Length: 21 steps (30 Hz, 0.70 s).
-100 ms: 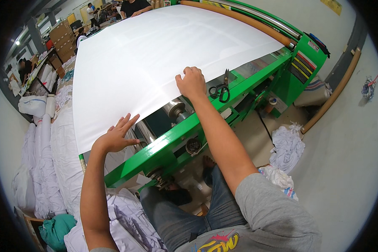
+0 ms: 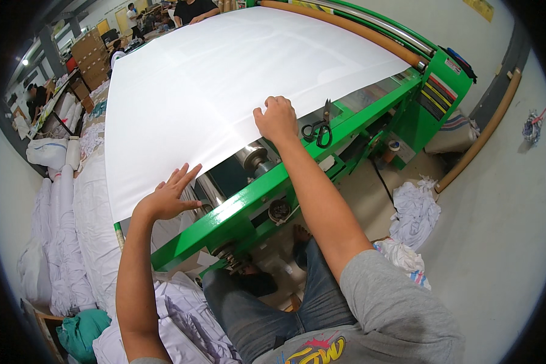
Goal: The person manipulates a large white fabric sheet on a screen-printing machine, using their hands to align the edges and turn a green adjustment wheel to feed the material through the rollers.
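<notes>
A wide white sheet (image 2: 182, 97) lies stretched across the green-framed roller machine (image 2: 224, 213). Flat on its near left edge rests my left hand (image 2: 168, 197), fingers spread and thumb reaching past the sheet toward a metal roller. My right hand (image 2: 277, 119) is at the near edge further right, its fingers bent and drawn together on the sheet; their tips are hidden. Just right of that hand, black-handled scissors (image 2: 319, 131) lie on the green frame with the blades pointing away from me.
A long brown roll (image 2: 358, 30) runs along the machine's far right side. Another person (image 2: 194, 11) stands at the sheet's far end. White fabric (image 2: 94, 230) is piled at left, and a crumpled white heap (image 2: 414, 212) lies on the floor at right. A brown tube (image 2: 480, 130) leans against the wall.
</notes>
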Each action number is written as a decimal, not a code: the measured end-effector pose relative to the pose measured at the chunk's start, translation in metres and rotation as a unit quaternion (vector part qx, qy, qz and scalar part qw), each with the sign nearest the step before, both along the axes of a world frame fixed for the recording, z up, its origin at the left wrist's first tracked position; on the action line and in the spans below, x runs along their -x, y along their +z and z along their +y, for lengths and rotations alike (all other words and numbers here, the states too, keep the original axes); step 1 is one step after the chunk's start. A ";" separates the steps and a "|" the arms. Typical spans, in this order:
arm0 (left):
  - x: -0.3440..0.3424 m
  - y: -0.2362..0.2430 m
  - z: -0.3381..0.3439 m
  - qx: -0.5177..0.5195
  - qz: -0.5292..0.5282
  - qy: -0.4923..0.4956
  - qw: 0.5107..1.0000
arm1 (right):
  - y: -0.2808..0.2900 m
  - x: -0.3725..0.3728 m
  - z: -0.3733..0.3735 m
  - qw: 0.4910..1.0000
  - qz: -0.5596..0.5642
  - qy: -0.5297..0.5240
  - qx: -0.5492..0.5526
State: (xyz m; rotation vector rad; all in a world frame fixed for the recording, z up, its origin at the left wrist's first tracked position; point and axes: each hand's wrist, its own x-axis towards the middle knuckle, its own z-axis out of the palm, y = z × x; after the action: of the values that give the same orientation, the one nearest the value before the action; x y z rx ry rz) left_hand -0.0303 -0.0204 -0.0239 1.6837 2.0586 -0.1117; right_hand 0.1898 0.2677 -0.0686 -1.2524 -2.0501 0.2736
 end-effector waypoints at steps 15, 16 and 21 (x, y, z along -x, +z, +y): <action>0.003 -0.002 0.001 -0.003 -0.004 -0.008 1.000 | 0.001 -0.001 0.001 1.000 -0.014 -0.003 0.009; 0.003 -0.002 0.001 -0.002 -0.004 -0.008 1.000 | 0.002 -0.001 0.000 1.000 -0.016 -0.002 0.012; 0.001 -0.001 0.001 0.003 0.001 -0.007 1.000 | 0.002 -0.002 -0.001 1.000 -0.018 -0.002 0.014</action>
State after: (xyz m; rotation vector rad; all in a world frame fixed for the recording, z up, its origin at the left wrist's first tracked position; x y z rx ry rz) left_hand -0.0314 -0.0193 -0.0248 1.6949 2.0467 -0.1239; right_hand 0.1914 0.2671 -0.0662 -1.2862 -2.0805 0.2818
